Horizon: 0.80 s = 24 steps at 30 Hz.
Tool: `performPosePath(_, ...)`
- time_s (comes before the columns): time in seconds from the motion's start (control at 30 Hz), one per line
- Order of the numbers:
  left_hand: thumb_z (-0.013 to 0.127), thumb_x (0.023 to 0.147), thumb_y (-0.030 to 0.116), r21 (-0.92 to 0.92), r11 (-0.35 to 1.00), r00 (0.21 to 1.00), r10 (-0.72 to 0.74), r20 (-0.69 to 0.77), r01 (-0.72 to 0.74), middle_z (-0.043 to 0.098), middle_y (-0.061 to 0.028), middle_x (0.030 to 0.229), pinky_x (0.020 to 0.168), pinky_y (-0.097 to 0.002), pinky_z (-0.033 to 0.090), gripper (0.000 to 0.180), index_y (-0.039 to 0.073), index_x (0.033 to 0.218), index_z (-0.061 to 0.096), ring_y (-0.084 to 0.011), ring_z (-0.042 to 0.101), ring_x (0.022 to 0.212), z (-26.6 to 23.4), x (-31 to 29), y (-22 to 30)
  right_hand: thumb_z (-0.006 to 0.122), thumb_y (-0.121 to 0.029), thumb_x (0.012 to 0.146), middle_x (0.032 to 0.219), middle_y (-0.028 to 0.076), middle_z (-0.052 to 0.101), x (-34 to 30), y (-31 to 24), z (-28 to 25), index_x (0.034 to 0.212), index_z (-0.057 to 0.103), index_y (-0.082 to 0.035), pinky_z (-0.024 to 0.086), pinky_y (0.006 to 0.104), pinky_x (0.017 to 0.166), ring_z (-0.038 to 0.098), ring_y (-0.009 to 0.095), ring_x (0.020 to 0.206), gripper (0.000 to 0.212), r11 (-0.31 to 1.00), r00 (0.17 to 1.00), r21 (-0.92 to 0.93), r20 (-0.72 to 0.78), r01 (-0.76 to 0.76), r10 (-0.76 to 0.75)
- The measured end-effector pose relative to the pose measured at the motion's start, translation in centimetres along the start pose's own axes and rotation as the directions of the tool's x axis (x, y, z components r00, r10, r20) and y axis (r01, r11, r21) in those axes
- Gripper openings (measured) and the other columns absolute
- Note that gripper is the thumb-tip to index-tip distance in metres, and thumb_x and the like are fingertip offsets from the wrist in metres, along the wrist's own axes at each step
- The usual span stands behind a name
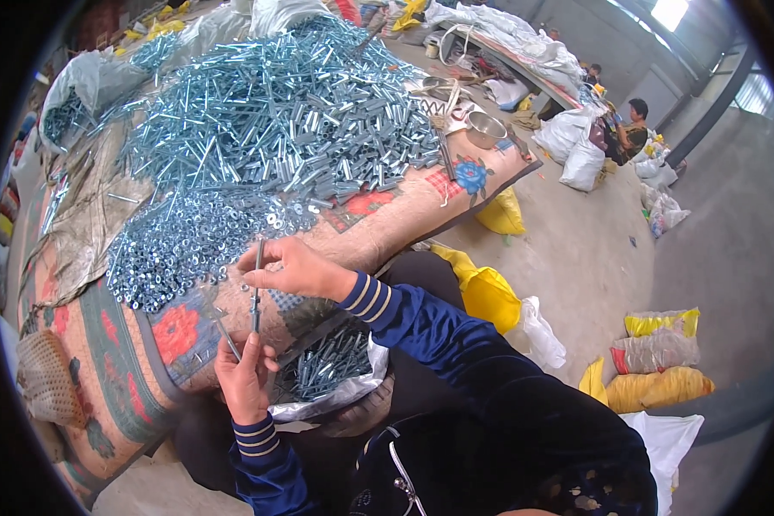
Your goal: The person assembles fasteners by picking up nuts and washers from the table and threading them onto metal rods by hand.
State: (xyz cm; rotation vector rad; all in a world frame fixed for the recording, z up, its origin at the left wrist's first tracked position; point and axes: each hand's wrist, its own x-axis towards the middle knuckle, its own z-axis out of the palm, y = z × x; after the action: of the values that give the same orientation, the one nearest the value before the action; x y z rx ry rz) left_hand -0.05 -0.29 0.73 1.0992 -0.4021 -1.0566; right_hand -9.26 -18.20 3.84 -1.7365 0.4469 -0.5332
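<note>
My right hand [294, 268] pinches the upper end of an upright metal rod [255, 303] between thumb and fingers. A small collar, apparently a nut, sits partway down the rod. Below it, my left hand [244, 380] closes its thumb and fingers around the lower end. A second thin rod [225, 334] sticks out of the left hand, slanting up to the left. Just beyond the hands lies a heap of nuts and washers [172, 249]. Under them, between my legs, an open white sack [371, 375] holds dark metal bolts [331, 365].
A large pile of shiny rods and sleeves [275, 112] covers the far part of the cloth-covered table [387, 211]. A metal bowl [487, 128] stands near its right corner. Yellow sacks [490, 297] and white bags lie on the floor at right. Another person [632, 133] sits farther back.
</note>
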Motion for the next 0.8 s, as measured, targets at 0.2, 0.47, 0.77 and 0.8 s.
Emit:
performPosePath(0.2, 0.059, 0.089, 0.007, 0.058, 0.993, 0.994, 0.1, -0.033, -0.098, 0.06, -0.0063, 0.068, 0.044, -0.019, 0.043, 0.006, 0.004, 0.09, 0.054, -0.0115, 0.056, 0.048, 0.6, -0.2, -0.1, 0.073, -0.022, 0.079, 0.075, 0.001, 0.064, 0.2, 1.6, -0.7, 0.1, 0.063, 0.003, 0.048, 0.0229, 0.056, 0.059, 0.008, 0.061, 0.034, 0.984, 0.993, -0.131, 0.012, 0.12, -0.12)
performPosePath(0.47, 0.058, 0.09, 0.009, 0.234, 0.961, 0.988, 0.153, -0.016, -0.145, 0.06, -0.0062, 0.07, 0.045, -0.0191, 0.041, 0.008, 0.002, 0.091, 0.054, -0.0105, 0.056, 0.051, 1.3, -0.5, 0.3, 0.071, -0.021, 0.081, 0.074, 0.003, 0.065, -0.7, 1.2, -0.9, 0.098, 0.065, 0.003, 0.048, 0.0237, 0.056, 0.059, 0.009, 0.061, 0.03, 0.991, 1.0, -0.132, -0.017, 0.0, -0.002)
performPosePath(0.77, 0.056, 0.09, 0.008, 0.244, 0.954, 0.984, 0.179, 0.004, -0.174, 0.059, -0.0062, 0.072, 0.049, -0.0208, 0.044, 0.011, 0.0, 0.094, 0.052, -0.0116, 0.058, 0.056, 1.8, 0.0, 0.7, 0.065, -0.018, 0.086, 0.089, 0.005, 0.068, -0.8, 0.0, -1.4, 0.105, 0.063, 0.001, 0.049, 0.0231, 0.075, 0.063, 0.01, 0.086, 0.027, 0.955, 0.997, 0.295, 0.067, 0.012, -0.033)
performPosePath(0.8, 0.057, 0.09, 0.01, 0.264, 0.952, 0.987, 0.158, 0.017, -0.157, 0.06, -0.0052, 0.074, 0.048, -0.0185, 0.041, 0.011, 0.001, 0.095, 0.053, -0.0105, 0.058, 0.056, 1.4, -0.2, 1.0, 0.064, -0.018, 0.087, 0.088, 0.005, 0.067, -0.2, -1.0, -1.7, 0.106, 0.062, 0.001, 0.048, 0.0222, 0.072, 0.062, 0.009, 0.082, 0.028, 0.991, 0.995, -0.104, 0.048, -0.079, 0.084)
